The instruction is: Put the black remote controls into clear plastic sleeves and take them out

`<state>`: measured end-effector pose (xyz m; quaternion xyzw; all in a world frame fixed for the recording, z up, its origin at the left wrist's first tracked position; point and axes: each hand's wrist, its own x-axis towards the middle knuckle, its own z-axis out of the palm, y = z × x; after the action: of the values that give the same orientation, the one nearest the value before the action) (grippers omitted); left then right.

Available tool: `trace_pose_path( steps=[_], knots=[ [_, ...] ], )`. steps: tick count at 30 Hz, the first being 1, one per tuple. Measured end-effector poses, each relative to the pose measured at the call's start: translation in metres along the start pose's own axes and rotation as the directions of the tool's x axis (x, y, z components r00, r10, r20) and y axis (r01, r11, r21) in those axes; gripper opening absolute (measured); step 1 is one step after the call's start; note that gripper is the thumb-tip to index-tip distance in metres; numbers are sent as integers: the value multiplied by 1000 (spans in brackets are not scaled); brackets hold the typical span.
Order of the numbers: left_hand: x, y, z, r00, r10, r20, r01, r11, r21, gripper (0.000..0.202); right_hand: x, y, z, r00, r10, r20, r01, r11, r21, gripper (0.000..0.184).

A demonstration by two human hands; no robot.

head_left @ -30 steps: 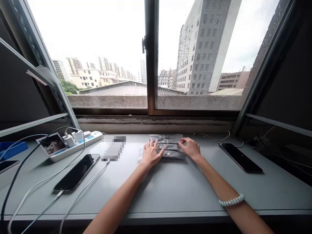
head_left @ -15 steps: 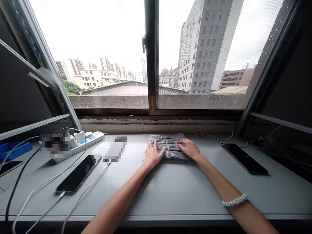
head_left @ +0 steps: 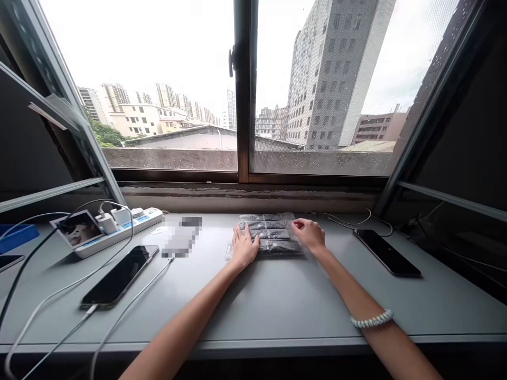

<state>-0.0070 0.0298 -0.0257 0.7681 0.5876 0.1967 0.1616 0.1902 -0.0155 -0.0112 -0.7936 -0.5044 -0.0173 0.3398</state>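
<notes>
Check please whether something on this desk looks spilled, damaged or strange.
A blocky, pixelated patch looks odd: it hides what lies at the end of a white cable, left of the left hand. I see no spill, and no clear damage to the plastic-wrapped dark strips partly under it.

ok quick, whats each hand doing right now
Left hand: open, resting on the left of the plastic pack.
Right hand: closed in a pinch at the pack's right edge; whether it grips plastic cannot be told.

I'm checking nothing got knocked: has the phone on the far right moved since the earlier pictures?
No. Against the window's middle post, that phone hasn't visibly shifted; the whole view drifts slightly.
</notes>
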Motion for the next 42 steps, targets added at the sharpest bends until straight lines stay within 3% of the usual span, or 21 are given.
trace_pose_path(
  steps=[3,9,14,18,23,26,30,34,39,42],
  knots=[
    [-3,0,-3,1000,-9,-1,9,1000,13,62,2,3,-5,1000,27,-7,-27,1000,-1,27],
    [-2,-2,-4,999,4,-40,-3,1000,29,60,-4,-1,-5,980,-166,-107,172,984,54,43],
    [2,-5,1,999,48,-16,-48,999,24,57,-7,1,2,971,-208,-115,217,974,71,44],
    [6,-11,-3,994,44,-95,-44,999,0,62,-2,8,2,981,-146,-128,153,987,51,42],
    [19,-36,-21,928,-69,-365,78,997,8,64,11,26,0,994,84,-71,-84,996,-2,31],
    [25,-50,-26,940,-152,-306,189,978,93,59,17,42,2,977,203,64,-198,977,-81,28],
    [25,-57,-22,980,-126,-154,163,951,261,53,18,56,5,957,250,148,-223,959,-177,32],
    [23,-56,-20,991,-90,-100,117,942,315,50,17,55,5,956,204,213,-164,968,-190,28],
    [23,-53,-22,991,-88,-96,115,938,328,52,17,51,3,937,36,346,30,982,-184,35],
    [23,-52,-21,992,-85,-97,112,939,324,53,18,52,0,922,9,388,63,983,-172,36]
  ],
)
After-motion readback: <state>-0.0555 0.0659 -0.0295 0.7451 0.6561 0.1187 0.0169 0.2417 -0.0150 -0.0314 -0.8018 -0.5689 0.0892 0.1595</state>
